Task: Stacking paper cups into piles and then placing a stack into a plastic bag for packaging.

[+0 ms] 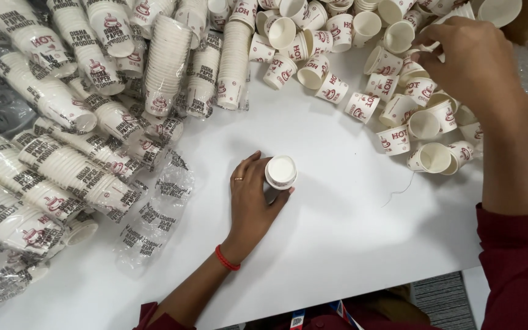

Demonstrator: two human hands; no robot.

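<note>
Sleeves of stacked white paper cups [62,171], each stack wrapped in clear plastic film and printed with dark lettering and a red cup emblem, lie heaped along the left side of the white table [337,232], some slanting, some nearly flat. Just right of them an empty, crumpled clear plastic wrapper [154,214] with dark print lies flat on the tabletop. Near the middle, the left hand [253,201], with a ring on one finger and a red band at the wrist, curls around a short stack of white cups [281,172] standing upright on the table, thumb and fingers closed narrowly on its sides, open mouth facing up. To the right of that, a thin loose thread [401,189] lies on the bare surface. Across the top and right, loose paper cups [398,98] lie scattered and tumbled, white with red lettering and a red cup picture, many on their sides showing pale interiors. The right hand [475,58], in a dark red sleeve, reaches into this pile at the upper right with fingers bent among the cups; whether it grips one cannot be told.
</note>
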